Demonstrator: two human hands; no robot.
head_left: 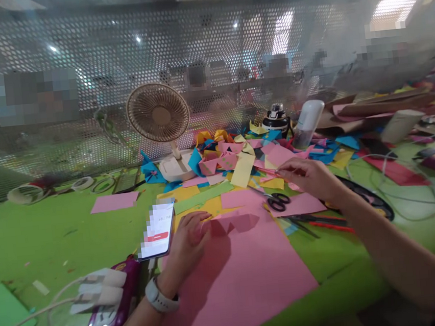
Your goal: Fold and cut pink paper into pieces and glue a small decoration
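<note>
Large pink rectangular paper sheet (244, 283): extends right and nearward from left hand (190, 240), nearer, half-curled, grip unclear; long axis roughly fore-aft. Right hand (315, 176) near-pinched by scraps, hold unclear.

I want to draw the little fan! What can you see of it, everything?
The fan stands upright on the green table, before the holey screen. Its round, beige, ribbed guard looks like plastic, with a plain disc in the middle, and faces you. A short pale stem joins it to a rounded, whitish base. Crumpled blue paper lies on both sides of the base, seemingly touching it. I can't tell if it's spinning.
</note>
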